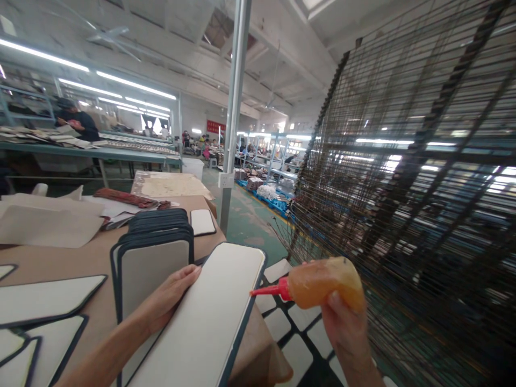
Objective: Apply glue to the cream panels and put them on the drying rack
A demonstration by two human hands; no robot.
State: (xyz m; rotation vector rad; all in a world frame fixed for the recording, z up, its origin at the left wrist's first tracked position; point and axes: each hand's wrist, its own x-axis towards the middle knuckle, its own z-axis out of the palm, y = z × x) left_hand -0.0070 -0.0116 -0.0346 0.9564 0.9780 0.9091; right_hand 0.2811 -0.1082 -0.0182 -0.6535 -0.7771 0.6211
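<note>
My left hand point(173, 295) grips the left edge of a long white panel point(213, 301) with rounded corners and a dark blue border. Its thumb lies on the white face, and the fingers are hidden behind. In my right hand point(346, 328) is a squeeze bottle point(326, 282) of amber liquid, tipped on its side. The bottle's red nozzle point(268, 291) points left, its tip at the panel's right edge. A pale line runs along that edge near the top corner. Behind my left hand stands a stack of similar panels point(155, 258), leaning together on the table.
More bordered panels point(48, 295) lie on the brown table point(99, 263) at left, with paper sheets point(48, 217) behind. A wire rack point(387, 188) rises at right. White pieces point(296, 352) lie below the table's right edge. A metal post point(234, 118) stands ahead; a person point(76, 121) works far left.
</note>
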